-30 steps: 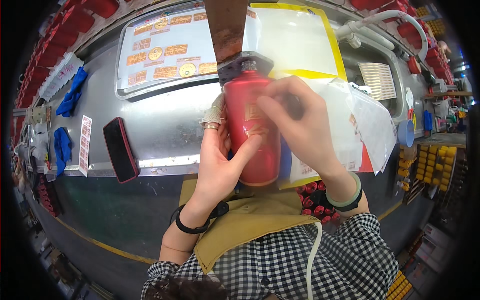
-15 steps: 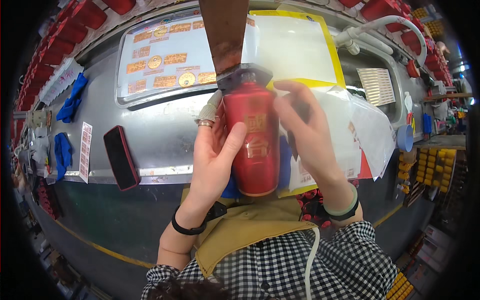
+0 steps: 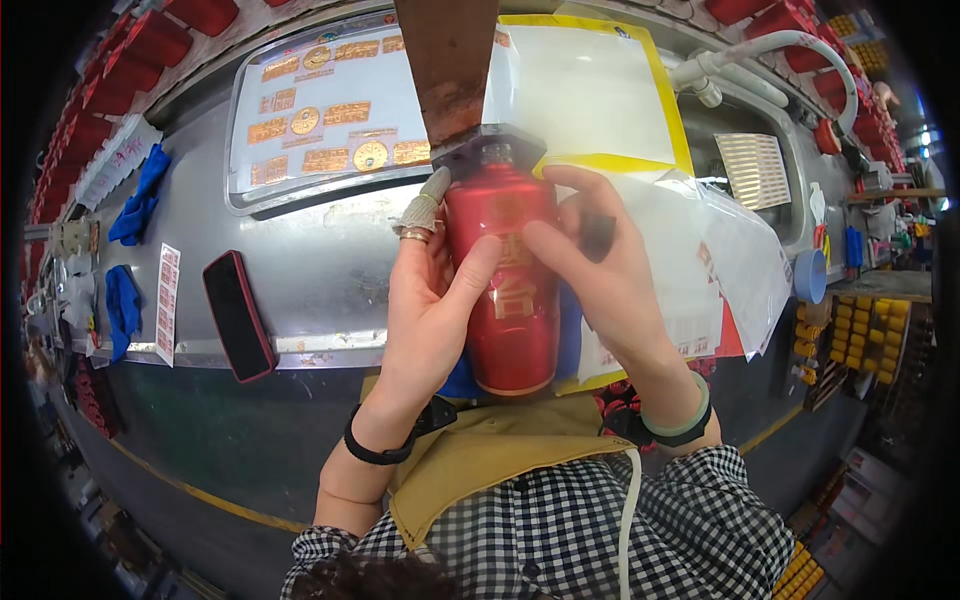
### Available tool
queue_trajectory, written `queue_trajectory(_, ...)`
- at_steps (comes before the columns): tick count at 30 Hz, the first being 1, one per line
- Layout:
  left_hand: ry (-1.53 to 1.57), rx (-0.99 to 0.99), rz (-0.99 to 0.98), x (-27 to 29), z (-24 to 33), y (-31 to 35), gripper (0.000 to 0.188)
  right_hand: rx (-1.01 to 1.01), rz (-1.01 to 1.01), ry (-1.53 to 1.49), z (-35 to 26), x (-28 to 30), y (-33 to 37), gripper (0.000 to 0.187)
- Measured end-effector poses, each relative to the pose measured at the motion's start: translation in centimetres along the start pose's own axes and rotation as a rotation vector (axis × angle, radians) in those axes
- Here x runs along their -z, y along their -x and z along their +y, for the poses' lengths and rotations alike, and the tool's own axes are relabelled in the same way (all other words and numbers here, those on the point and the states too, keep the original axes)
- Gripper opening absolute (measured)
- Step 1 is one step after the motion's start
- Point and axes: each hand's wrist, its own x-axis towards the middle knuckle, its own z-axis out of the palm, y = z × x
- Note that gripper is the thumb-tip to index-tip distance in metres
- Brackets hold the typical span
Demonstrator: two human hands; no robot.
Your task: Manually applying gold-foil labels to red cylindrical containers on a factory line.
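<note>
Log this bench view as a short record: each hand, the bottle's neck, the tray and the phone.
Left hand: holding the red bottle from its left, thumb on the front
Right hand: at the bottle's right side, thumb over the front
Neck: pointing away from the person, by a dark block
Tray: gold labels on white
Phone: left, dark screen up

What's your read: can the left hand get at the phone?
Likely yes: nothing visible stands between the left hand and the phone. That hand grips the bottle, though, so it may have to let go first.
</note>
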Motion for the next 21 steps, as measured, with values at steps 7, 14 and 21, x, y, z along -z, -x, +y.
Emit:
queue_trajectory(7,-0.005,0.063,-0.011,-0.1,0.2,1.3,0.081,0.003,-0.005,0.016,0.0,0.2,-0.1,0.054)
queue_trajectory(14,-0.03,0.08,-0.054,0.5,-0.4,2.0,0.093,0.023,0.005,0.094,-0.2,-0.2,0.0,0.058)
queue_trajectory(21,-0.07,0.069,-0.093,0.6,-0.3,2.1,0.091,-0.003,-0.01,0.064,-0.3,0.1,0.0,0.059)
